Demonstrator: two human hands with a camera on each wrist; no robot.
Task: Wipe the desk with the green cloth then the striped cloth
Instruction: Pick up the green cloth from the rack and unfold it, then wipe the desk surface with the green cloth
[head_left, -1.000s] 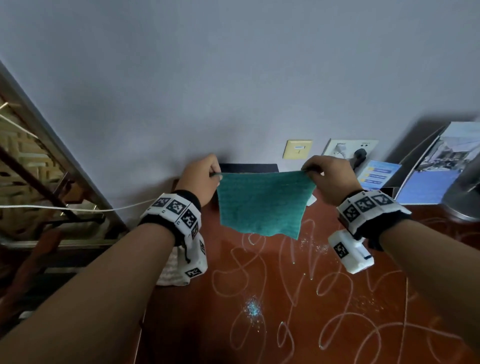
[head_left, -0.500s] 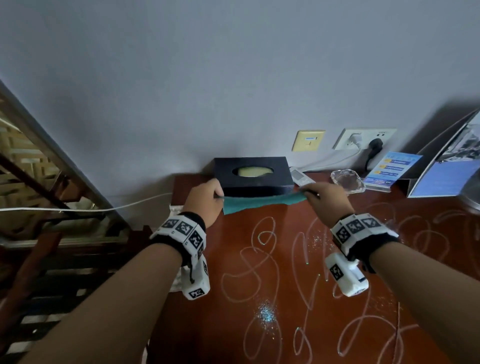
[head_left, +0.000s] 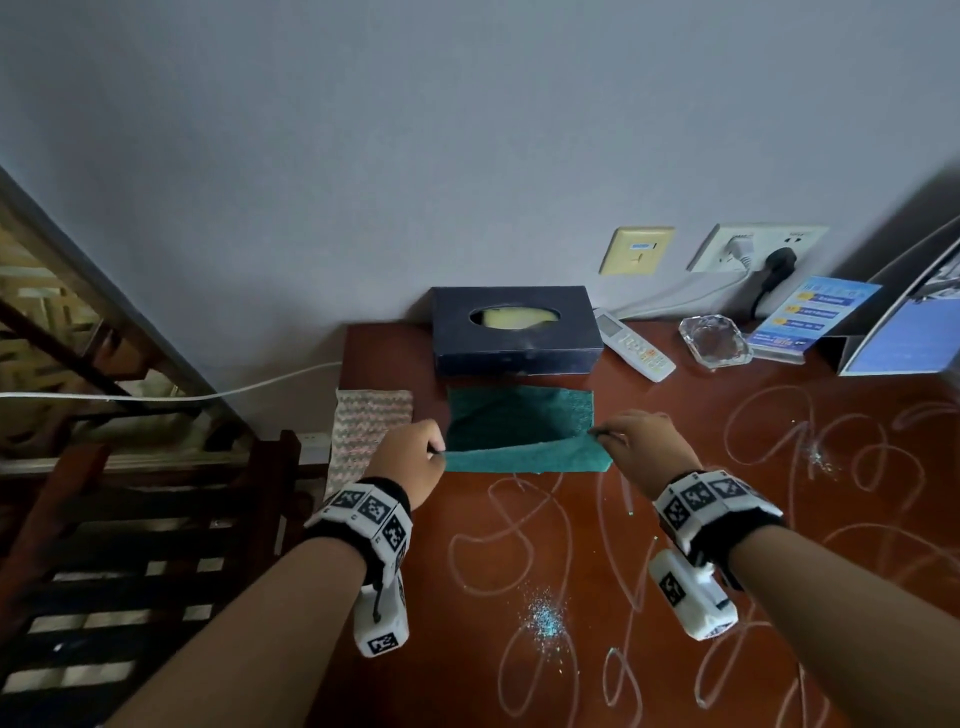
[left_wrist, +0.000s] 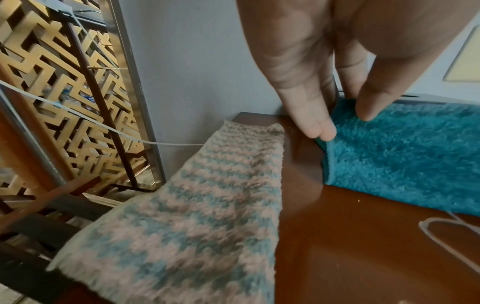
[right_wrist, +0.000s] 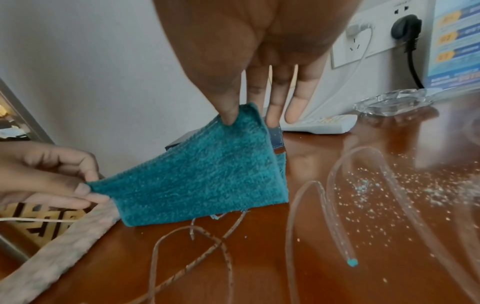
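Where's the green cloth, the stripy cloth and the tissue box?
green cloth (head_left: 519, 431), head view, middle of the fabric.
striped cloth (head_left: 371, 415), head view, far half.
tissue box (head_left: 514, 356), head view, front wall.

Left hand (head_left: 410, 457) and right hand (head_left: 644, 447) pinch near corners of green cloth (head_left: 519, 431), far part seemingly on desk (head_left: 779, 467); striped cloth (head_left: 366, 431) left, overhanging edge

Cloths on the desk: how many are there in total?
2. The green cloth lies before the tissue box, pinched by both hands. The striped cloth lies at the desk's left edge, untouched.
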